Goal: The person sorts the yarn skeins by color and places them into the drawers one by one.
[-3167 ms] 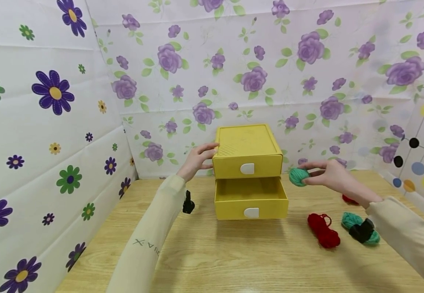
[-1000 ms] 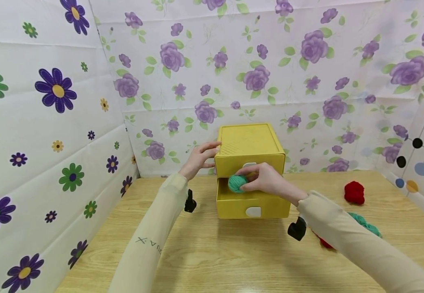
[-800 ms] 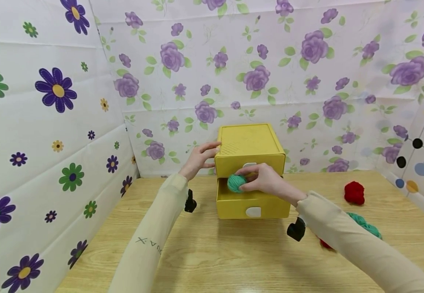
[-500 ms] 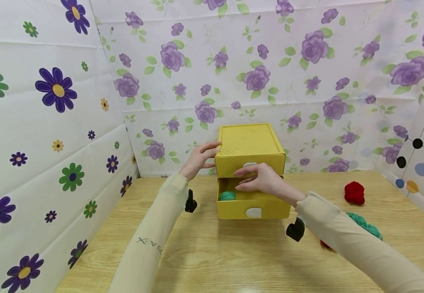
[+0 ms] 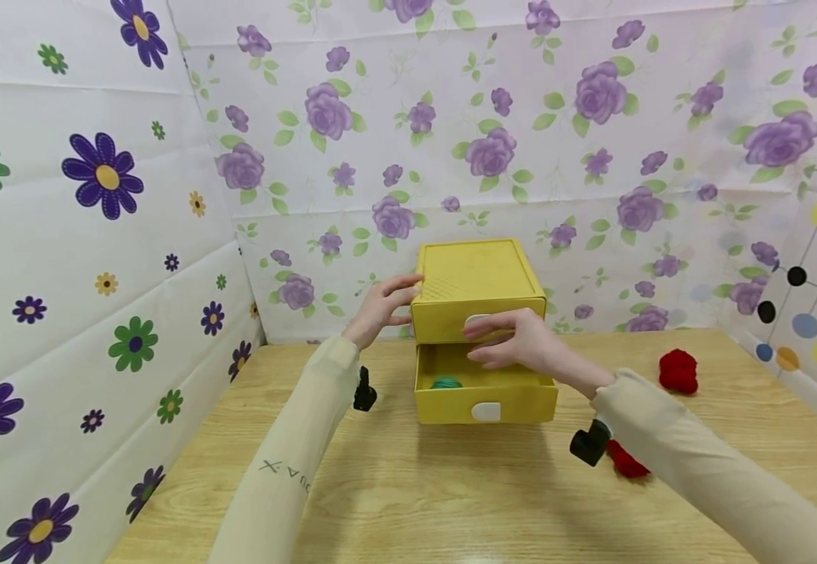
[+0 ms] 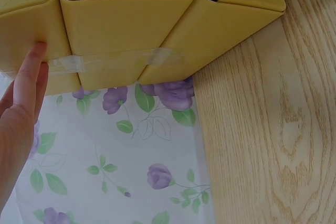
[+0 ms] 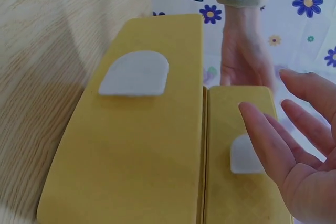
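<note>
Altogether: two drawers (image 5: 484,399), one green yarn ball (image 5: 446,383), two red (image 5: 678,370).

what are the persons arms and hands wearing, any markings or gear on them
Both arms wear long, close-fitting cream sleeves; the left sleeve carries small dark lettering along the forearm. A small black device sits at each wrist: left, right. The left hand and right hand are bare, with no gloves or rings visible.
</note>
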The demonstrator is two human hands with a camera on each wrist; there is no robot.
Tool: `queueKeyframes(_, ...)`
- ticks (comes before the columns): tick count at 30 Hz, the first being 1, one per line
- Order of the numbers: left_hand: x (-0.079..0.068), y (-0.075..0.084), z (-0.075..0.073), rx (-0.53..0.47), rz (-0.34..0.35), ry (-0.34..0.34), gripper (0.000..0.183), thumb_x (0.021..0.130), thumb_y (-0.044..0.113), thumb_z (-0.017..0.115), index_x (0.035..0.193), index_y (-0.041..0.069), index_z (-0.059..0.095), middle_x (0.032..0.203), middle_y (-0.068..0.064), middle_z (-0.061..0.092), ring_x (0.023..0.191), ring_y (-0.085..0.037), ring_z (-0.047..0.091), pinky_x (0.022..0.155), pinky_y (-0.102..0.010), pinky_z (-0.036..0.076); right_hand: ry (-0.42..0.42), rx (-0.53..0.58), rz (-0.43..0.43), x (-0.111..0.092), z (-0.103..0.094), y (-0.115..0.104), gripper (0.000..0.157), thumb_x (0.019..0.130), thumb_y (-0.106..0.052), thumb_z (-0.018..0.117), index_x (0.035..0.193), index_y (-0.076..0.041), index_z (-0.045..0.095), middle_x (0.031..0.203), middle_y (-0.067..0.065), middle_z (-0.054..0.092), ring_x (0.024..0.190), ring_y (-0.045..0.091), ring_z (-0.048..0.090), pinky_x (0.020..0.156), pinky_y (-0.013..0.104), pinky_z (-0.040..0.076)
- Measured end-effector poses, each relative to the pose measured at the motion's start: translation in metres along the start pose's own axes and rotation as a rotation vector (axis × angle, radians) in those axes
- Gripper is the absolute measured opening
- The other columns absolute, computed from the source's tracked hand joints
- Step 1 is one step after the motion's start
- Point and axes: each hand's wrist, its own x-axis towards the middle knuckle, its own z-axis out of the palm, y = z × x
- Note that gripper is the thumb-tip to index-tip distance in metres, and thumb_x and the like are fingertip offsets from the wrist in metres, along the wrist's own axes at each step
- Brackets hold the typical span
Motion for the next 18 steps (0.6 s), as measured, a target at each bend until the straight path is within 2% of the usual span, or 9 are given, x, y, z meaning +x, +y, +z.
queueKeyframes(4,0.000,0.000,0.000,0.007,-0.007,0.003,0.043,0.096,0.017,0.048,0.135,0.003,0.042,0.138,-0.016,0.032,0.109,-0.030,0.044,0.084,-0.045,0.044,-0.011,0.029,0.010,-0.008,-0.011,0.000,0.046,0.078,-0.006,0.071,0.119,0.007,0.055,0.116,0.023,0.054,0.094,0.034,0.059,0.074,0.047,0.048)
queueKeyframes(8,0.001,0.000,0.001,0.005,-0.012,0.000,0.042,0.096,0.016,0.048,0.135,0.003,0.042,0.138,-0.016,0.033,0.109,-0.030,0.044,0.083,-0.044,0.044,-0.017,0.035,0.032,-0.016,-0.023,0.003,0.048,0.078,-0.009,0.072,0.119,0.008,0.055,0.112,0.019,0.057,0.095,0.036,0.057,0.074,0.048,0.047)
queueKeyframes(18,0.001,-0.001,0.001,-0.004,-0.008,-0.003,0.042,0.096,0.015,0.048,0.135,0.003,0.042,0.136,-0.012,0.035,0.108,-0.029,0.045,0.085,-0.045,0.043,-0.017,0.000,0.041,-0.044,-0.056,0.002,0.046,0.081,-0.014,0.070,0.120,0.006,0.055,0.116,0.019,0.055,0.096,0.032,0.058,0.072,0.047,0.048)
